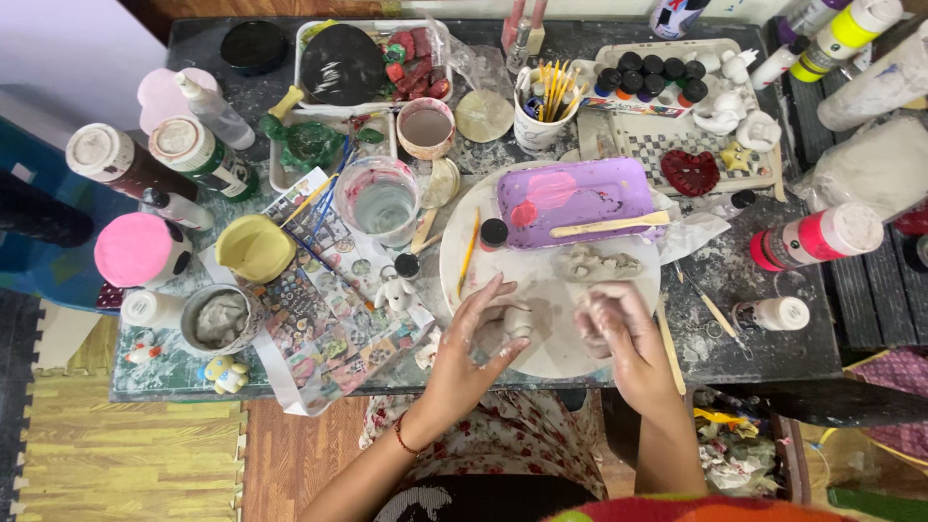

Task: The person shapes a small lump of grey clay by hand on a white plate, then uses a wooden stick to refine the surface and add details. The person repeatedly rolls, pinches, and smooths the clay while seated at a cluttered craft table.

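I see my left hand (480,333) with its fingers curled around a small pale clay lump (515,322), pinching it over the round white board (551,362). My right hand (619,329) is bunched into a loose fist just beside it, smeared grey; I cannot tell whether it grips anything. The clay looks off-white, smooth and damp, with more crumbled bits (594,263) lying farther up the board. Beyond sits a purple tray (580,193) with a wooden stick (609,225) across it. To the right, a pink-and-white bottle (817,237) lies on its side; to the left, a yellow lid (254,247) and a pink-capped tub (145,249).
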